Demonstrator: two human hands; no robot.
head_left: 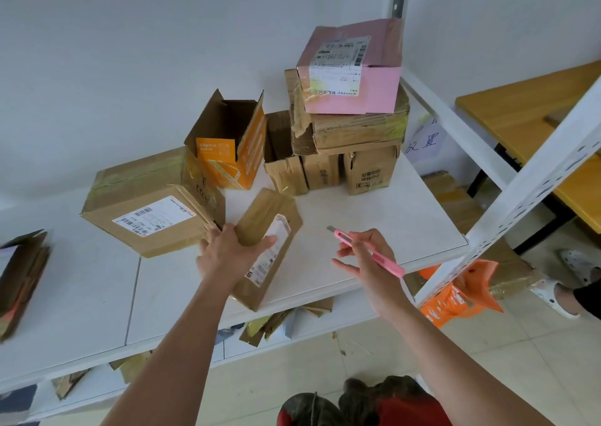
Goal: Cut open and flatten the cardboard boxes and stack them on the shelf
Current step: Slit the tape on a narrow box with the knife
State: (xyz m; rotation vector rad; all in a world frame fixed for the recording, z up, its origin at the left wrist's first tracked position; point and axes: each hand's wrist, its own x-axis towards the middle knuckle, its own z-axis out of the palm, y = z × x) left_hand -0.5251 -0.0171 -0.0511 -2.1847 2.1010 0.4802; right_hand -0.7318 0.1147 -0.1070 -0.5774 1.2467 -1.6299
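My left hand (227, 253) grips a small long brown box (270, 227) with a white label, tilted just above the white shelf (374, 217). My right hand (367, 259) holds a pink utility knife (367, 250), its blade end pointing up-left, a short way right of that box. A larger taped brown box (143, 211) with a shipping label lies at the left, touching my left hand's knuckles. An opened orange box (234, 142) stands behind. At the back right a pink box (351, 68) tops a pile of brown boxes (351, 152).
Flattened cardboard (19, 279) lies at the shelf's far left. More flattened pieces (263, 324) show on the lower shelf. A white perforated upright (533, 178) stands at right, with orange bags (455, 295), a wooden table (533, 107) and a person's sandalled feet (566, 292) beyond.
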